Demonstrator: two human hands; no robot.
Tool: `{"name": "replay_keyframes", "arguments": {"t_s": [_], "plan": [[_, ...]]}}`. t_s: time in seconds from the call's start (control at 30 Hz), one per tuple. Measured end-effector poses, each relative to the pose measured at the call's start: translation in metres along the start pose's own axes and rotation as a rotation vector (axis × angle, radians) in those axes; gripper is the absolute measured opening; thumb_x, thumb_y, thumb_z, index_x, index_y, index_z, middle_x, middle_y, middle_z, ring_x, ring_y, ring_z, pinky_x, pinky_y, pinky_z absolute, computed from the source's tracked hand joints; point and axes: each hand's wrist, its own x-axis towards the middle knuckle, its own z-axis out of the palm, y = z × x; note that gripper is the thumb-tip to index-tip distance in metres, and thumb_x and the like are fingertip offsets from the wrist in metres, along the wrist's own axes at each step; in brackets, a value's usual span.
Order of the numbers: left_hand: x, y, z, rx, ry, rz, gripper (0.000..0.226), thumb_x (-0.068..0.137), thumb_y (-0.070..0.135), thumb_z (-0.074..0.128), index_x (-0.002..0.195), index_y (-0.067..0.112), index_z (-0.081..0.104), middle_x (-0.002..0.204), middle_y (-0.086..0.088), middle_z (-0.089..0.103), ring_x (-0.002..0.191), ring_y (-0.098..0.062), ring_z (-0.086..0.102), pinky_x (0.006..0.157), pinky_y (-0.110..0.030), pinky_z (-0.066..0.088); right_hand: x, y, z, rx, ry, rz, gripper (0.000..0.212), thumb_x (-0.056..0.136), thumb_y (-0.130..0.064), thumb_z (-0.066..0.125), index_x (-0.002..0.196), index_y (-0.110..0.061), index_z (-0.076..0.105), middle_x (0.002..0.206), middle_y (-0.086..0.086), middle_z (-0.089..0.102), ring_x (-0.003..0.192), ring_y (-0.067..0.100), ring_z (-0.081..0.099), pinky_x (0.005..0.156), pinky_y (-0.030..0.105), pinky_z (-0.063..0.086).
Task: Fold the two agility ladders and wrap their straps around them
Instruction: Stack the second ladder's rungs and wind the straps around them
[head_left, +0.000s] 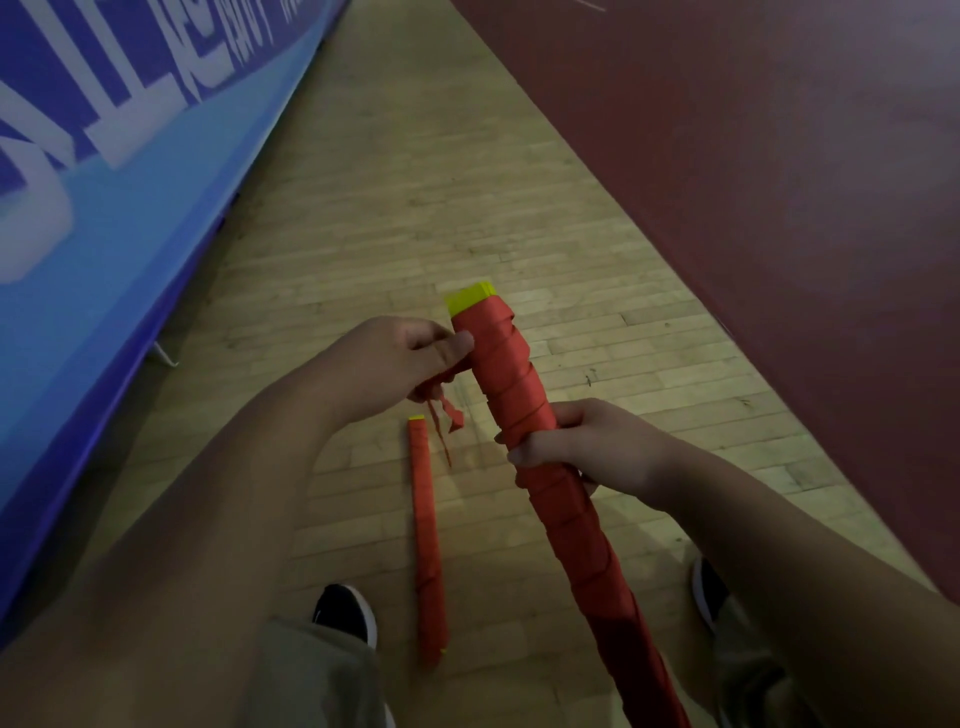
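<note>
Obliquely, the ladder bundle (522, 382) points yellow end away, strap end (442, 417) dangling.

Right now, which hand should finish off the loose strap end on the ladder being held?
Left. The left hand pinches the loose strap end near the top of the ladder bundle; the right hand grips it mid-length, steadying it.

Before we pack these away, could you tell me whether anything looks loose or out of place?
Only one thing: a loose red strap end dangles below the left hand, not yet tucked into the held ladder bundle. The second ladder bundle lies wrapped on the floor.
</note>
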Motion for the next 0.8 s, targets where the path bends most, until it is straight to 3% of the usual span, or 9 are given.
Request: {"name": "replay_keyframes", "arguments": {"t_s": [0.13,0.3,0.47,0.57,0.67,0.73,0.8], "plan": [[0.0,-0.006,-0.01,0.008,0.014,0.062,0.01,0.104,0.033,0.073,0.111,0.034,0.081,0.096,0.001,0.081,0.075,-0.009,0.073,0.079,-0.036,0.064,-0.003,-0.004,-0.001,0.017,-0.029,-0.018,0.029,0.091,-0.037,0.082,0.119,-0.028,0.083,0.105,0.0,0.085,0.1,0.019,0.082,0.084,0.036,0.061],[0.003,-0.013,-0.012,0.114,0.036,0.047,0.005,0.098,0.034,0.081,0.099,0.039,0.08,0.083,0.017,0.078,0.07,-0.005,0.071,0.072,-0.033,0.06,-0.002,-0.005,0.001,-0.001,-0.038,-0.018,0.028,0.089,-0.039,0.084,0.117,-0.032,0.083,0.106,-0.001,0.085,0.101,0.018,0.082,0.084,0.034,0.06],[0.002,-0.006,-0.011,0.003,0.032,0.026,0.014,0.101,0.022,0.076,0.102,0.034,0.083,0.08,0.007,0.077,0.071,-0.007,0.07,0.064,-0.024,0.056,0.002,-0.005,0.003,-0.038,0.048,0.005,0.024,0.085,-0.044,0.086,0.104,-0.029,0.085,0.1,-0.001,0.085,0.094,0.019,0.083,0.078,0.034,0.063],[0.003,-0.002,-0.003,0.051,0.032,-0.01,0.014,0.098,0.018,0.072,0.092,0.026,0.083,0.073,0.004,0.074,0.071,-0.014,0.069,0.068,-0.032,0.058,0.005,-0.002,0.006,-0.068,0.086,0.015,0.023,0.083,-0.045,0.088,0.099,-0.03,0.085,0.093,-0.002,0.084,0.087,0.017,0.082,0.073,0.031,0.064],[0.002,0.005,0.001,-0.052,0.007,-0.078,0.023,0.092,0.035,0.073,0.087,0.015,0.081,0.072,-0.001,0.073,0.073,-0.017,0.067,0.072,-0.037,0.057,0.009,0.002,0.008,-0.137,0.141,0.028,0.024,0.079,-0.05,0.089,0.094,-0.032,0.084,0.086,-0.006,0.083,0.08,0.012,0.081,0.073,0.031,0.063],[0.003,0.009,0.007,-0.105,0.026,-0.128,0.056,0.084,0.07,0.073,0.087,0.014,0.081,0.073,-0.001,0.075,0.07,-0.016,0.069,0.072,-0.037,0.058,0.013,0.006,0.011,-0.224,0.184,0.039,0.028,0.077,-0.056,0.088,0.093,-0.034,0.083,0.084,-0.009,0.082,0.079,0.01,0.079,0.08,0.035,0.066],[0.003,0.01,0.017,-0.004,0.1,-0.166,0.079,0.079,0.093,0.062,0.082,0.015,0.079,0.067,0.001,0.075,0.062,-0.014,0.071,0.071,-0.036,0.061,0.015,0.008,0.016,-0.348,0.229,0.049,0.032,0.076,-0.063,0.085,0.094,-0.036,0.081,0.083,-0.01,0.081,0.079,0.01,0.078,0.083,0.038,0.067]]}}
